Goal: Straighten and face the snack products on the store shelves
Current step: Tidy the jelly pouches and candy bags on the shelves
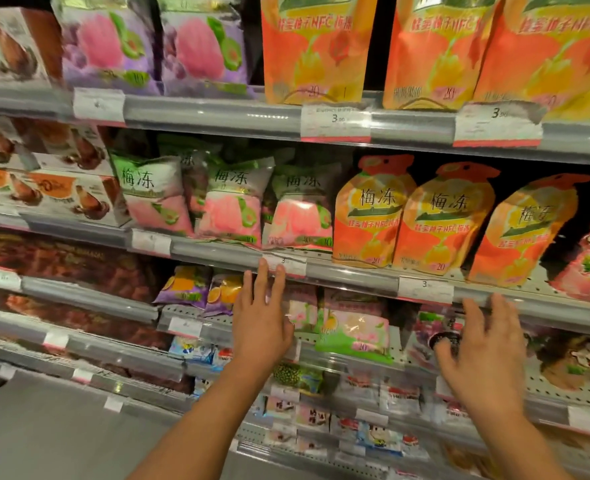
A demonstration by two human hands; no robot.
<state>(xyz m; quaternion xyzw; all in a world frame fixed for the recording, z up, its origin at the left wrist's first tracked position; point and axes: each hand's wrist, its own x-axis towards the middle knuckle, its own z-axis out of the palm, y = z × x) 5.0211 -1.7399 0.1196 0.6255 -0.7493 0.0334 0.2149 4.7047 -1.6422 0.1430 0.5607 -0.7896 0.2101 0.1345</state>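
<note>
Two hands point(262, 323), three orange pouches point(442, 220)

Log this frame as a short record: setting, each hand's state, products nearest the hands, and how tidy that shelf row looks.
setting: store shelves of bagged snacks
left hand: fingers straight, holding nothing, raised before the shelf rail
right hand: fingers spread, holding nothing
nearest products: pink-green bag, purple bag
row above: orange pouches upright, rightmost one tilted
</note>
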